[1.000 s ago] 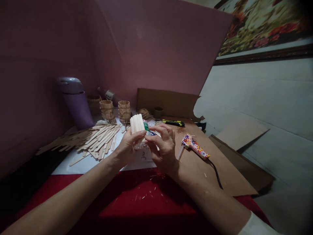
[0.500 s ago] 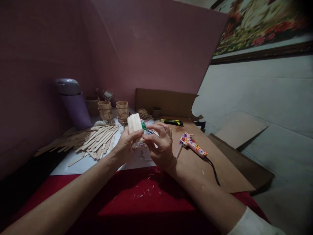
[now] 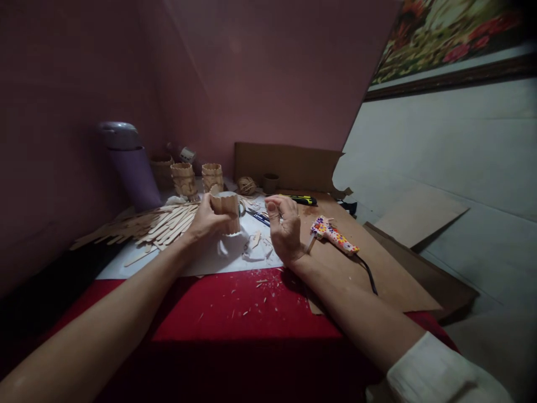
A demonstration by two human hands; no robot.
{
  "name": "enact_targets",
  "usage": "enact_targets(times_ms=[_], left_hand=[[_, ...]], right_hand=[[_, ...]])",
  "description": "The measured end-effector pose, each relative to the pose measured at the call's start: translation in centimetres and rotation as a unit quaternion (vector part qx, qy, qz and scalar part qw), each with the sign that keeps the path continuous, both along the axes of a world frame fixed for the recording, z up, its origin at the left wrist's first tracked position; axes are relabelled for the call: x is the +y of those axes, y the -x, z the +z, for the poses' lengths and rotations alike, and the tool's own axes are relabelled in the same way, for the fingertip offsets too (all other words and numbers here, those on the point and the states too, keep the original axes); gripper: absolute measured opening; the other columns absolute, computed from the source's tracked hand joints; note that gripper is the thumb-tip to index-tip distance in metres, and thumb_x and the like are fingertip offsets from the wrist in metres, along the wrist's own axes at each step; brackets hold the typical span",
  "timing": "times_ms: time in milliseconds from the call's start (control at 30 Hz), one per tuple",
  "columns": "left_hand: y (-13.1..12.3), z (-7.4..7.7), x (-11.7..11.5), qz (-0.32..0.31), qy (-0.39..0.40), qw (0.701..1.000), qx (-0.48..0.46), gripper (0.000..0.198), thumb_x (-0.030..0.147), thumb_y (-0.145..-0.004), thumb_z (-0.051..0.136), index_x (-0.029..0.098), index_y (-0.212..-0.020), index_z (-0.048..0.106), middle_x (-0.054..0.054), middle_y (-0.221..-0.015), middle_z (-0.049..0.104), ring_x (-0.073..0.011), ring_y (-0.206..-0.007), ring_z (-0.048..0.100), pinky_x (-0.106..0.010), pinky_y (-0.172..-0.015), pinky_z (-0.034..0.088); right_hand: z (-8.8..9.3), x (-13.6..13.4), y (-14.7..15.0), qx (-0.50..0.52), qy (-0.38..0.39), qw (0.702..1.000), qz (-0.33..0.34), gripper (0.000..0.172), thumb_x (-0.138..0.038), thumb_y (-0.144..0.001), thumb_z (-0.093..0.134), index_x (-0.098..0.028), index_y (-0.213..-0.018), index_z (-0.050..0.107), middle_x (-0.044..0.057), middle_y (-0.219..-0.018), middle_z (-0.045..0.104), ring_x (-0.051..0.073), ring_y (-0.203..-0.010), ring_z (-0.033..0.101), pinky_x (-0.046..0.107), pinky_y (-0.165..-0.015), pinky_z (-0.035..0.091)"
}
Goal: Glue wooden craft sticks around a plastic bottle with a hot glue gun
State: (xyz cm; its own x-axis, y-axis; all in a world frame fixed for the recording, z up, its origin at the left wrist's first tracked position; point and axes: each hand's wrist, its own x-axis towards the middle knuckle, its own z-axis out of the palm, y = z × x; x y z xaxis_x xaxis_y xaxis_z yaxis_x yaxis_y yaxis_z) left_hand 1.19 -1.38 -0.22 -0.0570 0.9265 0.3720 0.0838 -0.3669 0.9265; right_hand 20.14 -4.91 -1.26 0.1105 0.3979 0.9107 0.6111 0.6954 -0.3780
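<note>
My left hand grips a cup covered in wooden sticks, held upright above the white paper. To the right of it, my right hand is raised with its fingers curled and thumb close to the fingertips; whether something small is pinched there I cannot make out. Scissors lie on the paper between the hands. A pile of flat wooden sticks spreads out left of my left hand. The patterned glue gun rests on the brown board right of my right hand.
Behind the hands stand two stick-covered cups, a ball of twine and a dark small cup. A purple bottle is at left. A yellow-black cutter lies on the brown board. Scraps litter the red cloth.
The cup has turned in my left hand and now shows its stick-covered side instead of the white sticks and green label. My right hand has moved off it to the right.
</note>
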Motion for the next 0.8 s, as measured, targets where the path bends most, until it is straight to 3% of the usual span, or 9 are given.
enact_targets(times_ms=[133, 267, 433, 800], left_hand=[[-0.52, -0.24, -0.28, 0.014, 0.012, 0.999, 0.036, 0.057, 0.023, -0.045, 0.081, 0.019, -0.093, 0.049, -0.001, -0.086, 0.057, -0.0223, -0.084, 0.058, -0.033, -0.069, 0.048], [-0.35, -0.49, 0.15, -0.003, 0.004, 1.000, 0.002, 0.079, 0.026, -0.041, 0.086, 0.018, -0.110, 0.047, -0.005, -0.101, 0.060, -0.0289, -0.102, 0.061, -0.042, -0.087, 0.050], [-0.12, -0.78, 0.69, -0.004, -0.024, 1.000, -0.007, 0.099, 0.031, -0.043, 0.089, 0.016, -0.129, 0.044, -0.012, -0.120, 0.058, -0.0354, -0.122, 0.053, -0.050, -0.105, 0.041], [-0.69, -0.86, 0.08, -0.018, -0.007, 1.000, 0.009, 0.071, 0.027, -0.043, 0.088, 0.018, -0.104, 0.052, -0.003, -0.096, 0.062, -0.0234, -0.092, 0.060, -0.034, -0.078, 0.050]], right_hand=[[0.06, -0.31, 0.18, -0.014, -0.006, 1.000, 0.009, 0.027, -0.037, -0.101, 0.044, -0.021, -0.093, 0.063, 0.008, -0.097, 0.068, 0.022, -0.096, 0.059, 0.041, -0.089, 0.045], [0.19, -0.69, 0.33, -0.025, -0.006, 1.000, 0.013, 0.025, -0.036, -0.101, 0.044, -0.022, -0.093, 0.063, 0.007, -0.098, 0.068, 0.022, -0.097, 0.059, 0.041, -0.090, 0.046], [0.17, -0.79, 0.38, -0.036, 0.008, 0.999, 0.025, 0.025, -0.033, -0.101, 0.044, -0.022, -0.091, 0.065, 0.007, -0.097, 0.068, 0.022, -0.097, 0.058, 0.042, -0.091, 0.046], [0.12, -0.92, 0.52, -0.085, 0.046, 0.995, 0.021, 0.028, -0.034, -0.101, 0.045, -0.023, -0.097, 0.071, 0.007, -0.103, 0.067, 0.023, -0.102, 0.057, 0.043, -0.094, 0.044]])
